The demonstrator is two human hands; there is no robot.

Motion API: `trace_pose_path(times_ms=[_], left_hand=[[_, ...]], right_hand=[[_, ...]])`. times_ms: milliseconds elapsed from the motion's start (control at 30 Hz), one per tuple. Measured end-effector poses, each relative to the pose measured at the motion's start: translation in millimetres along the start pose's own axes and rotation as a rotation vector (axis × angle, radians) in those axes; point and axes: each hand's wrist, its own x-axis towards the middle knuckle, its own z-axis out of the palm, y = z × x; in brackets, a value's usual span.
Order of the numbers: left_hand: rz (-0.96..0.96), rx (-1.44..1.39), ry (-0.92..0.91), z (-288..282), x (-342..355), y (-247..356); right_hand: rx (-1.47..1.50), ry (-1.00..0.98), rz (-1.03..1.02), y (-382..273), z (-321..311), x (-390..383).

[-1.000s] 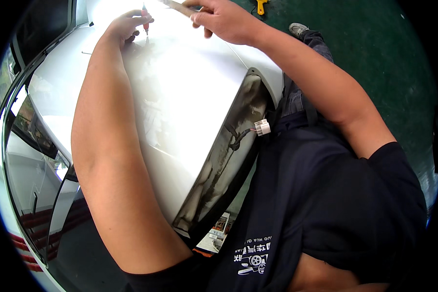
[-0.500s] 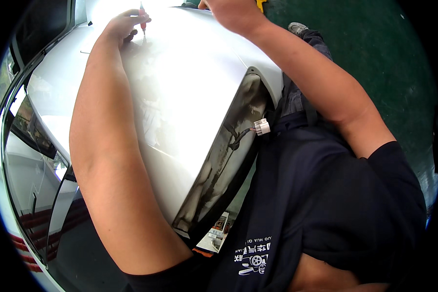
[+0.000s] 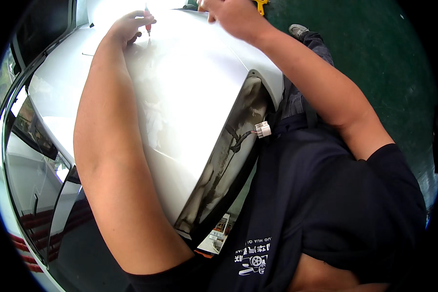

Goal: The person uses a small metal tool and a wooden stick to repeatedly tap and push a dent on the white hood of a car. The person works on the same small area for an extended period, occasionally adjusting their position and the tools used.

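Red and slim, one pen-like tool (image 3: 148,28) stands nearly upright at the fingertips of our left hand (image 3: 125,27), on the side of that hand toward our right. We pinch it between thumb and fingers around its middle, so that its upper end rises above the grip and its pale tip points down below it, at the white panel (image 3: 190,92) (whether the tip actually touches the paint, we cannot tell). Dull, greyish smears mark the panel beneath the tool and nearer to us.

Our right hand (image 3: 234,18), the second of two, is at the upper edge of the view, well apart from the tool, with its fingers curled. It is blurred and partly cut off there, so we cannot tell whether it grasps anything.

Counting the rest, we see one long, grimy recess (image 3: 219,163) along the panel's near edge, and one white connector (image 3: 263,129) on one dark cable (image 3: 244,138) that comes out of it. The connector sits just beside our dark shirt (image 3: 336,194). Beyond our right arm are one light-coloured shoe (image 3: 298,31) and one yellow object (image 3: 262,8), cut off by the frame, both over the green floor (image 3: 379,63).
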Motion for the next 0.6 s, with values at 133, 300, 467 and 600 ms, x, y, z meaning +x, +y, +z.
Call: trace_pose_path(times_ms=[133, 300, 467, 600], left_hand=[[0.028, 0.004, -0.009, 1, 0, 1], [0.004, 0.012, 0.006, 5, 2, 1], [-0.01, 0.027, 0.0, 3, -2, 2], [0.009, -0.015, 0.028, -1, -6, 0]], right_hand=[[-0.034, 0.075, -0.101, 5, -1, 5], [-0.073, -0.008, -0.042, 10, 0, 3], [-0.093, -0.11, -0.031, 7, 0, 2], [0.117, -0.064, -0.038, -16, -14, 10]])
